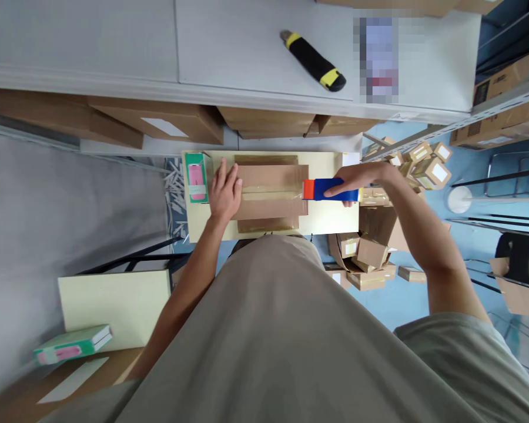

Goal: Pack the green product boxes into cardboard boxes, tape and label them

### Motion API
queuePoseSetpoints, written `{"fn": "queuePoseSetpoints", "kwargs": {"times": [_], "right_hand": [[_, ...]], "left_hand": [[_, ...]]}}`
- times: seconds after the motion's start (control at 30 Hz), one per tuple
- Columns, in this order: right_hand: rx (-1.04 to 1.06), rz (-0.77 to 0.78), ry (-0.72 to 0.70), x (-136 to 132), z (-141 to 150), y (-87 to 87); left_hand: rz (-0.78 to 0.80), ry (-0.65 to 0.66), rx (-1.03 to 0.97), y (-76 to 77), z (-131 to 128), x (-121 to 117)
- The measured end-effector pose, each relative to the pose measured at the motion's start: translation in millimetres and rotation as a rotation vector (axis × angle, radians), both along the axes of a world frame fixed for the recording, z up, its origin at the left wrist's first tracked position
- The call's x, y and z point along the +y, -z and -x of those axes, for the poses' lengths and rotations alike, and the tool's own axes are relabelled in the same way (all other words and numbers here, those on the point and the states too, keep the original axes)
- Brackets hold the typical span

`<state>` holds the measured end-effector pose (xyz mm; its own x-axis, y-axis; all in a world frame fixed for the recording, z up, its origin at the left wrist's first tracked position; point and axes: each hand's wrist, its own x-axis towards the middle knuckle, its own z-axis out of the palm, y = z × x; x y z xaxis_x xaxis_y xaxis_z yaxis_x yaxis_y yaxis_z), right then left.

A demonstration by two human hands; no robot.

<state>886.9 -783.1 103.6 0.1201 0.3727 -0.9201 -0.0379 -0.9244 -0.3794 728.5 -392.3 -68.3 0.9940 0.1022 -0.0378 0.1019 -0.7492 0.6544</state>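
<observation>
A brown cardboard box [268,207] lies on a small cream table [332,220], its top flaps folded together and a strip of clear tape along the seam. My left hand [224,191] rests flat on the box's left end, fingers stretched out. In my right hand [350,179] is a blue tape dispenser [328,189], gripped at the table's right side. Its orange-red front end touches or hovers just over the box's right edge; I cannot tell which. Beside my left hand stands a green box with a pink picture [197,182].
A black-and-yellow utility knife [315,61] lies on the grey shelf [242,53] ahead. Cardboard boxes [268,120] fill the level beneath. Several small cartons [370,276] are piled on the floor at right. At lower left another green box [73,343] sits by a cream board [114,299].
</observation>
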Motion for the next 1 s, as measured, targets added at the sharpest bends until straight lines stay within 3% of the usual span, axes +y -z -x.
{"fn": "queuePoseSetpoints", "kwargs": {"times": [0.1, 0.2, 0.33, 0.5, 0.57, 0.67, 0.73, 0.9, 1.0], "right_hand": [[-0.05, 0.114, -0.047, -51.5, -16.5, -3.2], [-0.11, 0.212, -0.124, -66.3, -22.3, 11.1], [-0.124, 0.212, -0.161, -46.7, -13.7, 39.7], [-0.133, 0.221, -0.096, -18.0, 7.4, 65.9], [-0.264, 0.244, -0.124, -4.7, 23.1, 77.9], [-0.662, 0.305, -0.171, 18.3, 58.7, 103.8], [-0.818, 0.353, -0.097, 28.9, 86.1, 125.9], [-0.811, 0.402, 0.287, 25.7, 140.1, 180.5], [-0.788, 0.441, 0.433, 20.6, 159.9, 200.7]], "left_hand": [[-0.014, 0.001, 0.018, -1.7, -0.6, -0.3], [-0.035, -0.004, 0.04, -2.2, -0.7, -0.7], [-0.06, -0.01, 0.06, -1.4, -0.7, -1.0], [-0.07, -0.011, 0.075, -1.8, -1.2, -1.4], [-0.07, -0.011, 0.085, -2.7, -2.0, -1.7], [-0.079, -0.008, 0.082, -4.2, -3.2, -2.4], [-0.076, -0.013, 0.072, -5.1, -3.3, -3.2], [-0.038, -0.029, 0.045, -7.2, -1.5, -6.0], [-0.017, -0.053, 0.055, -9.4, -2.0, -7.1]]}}
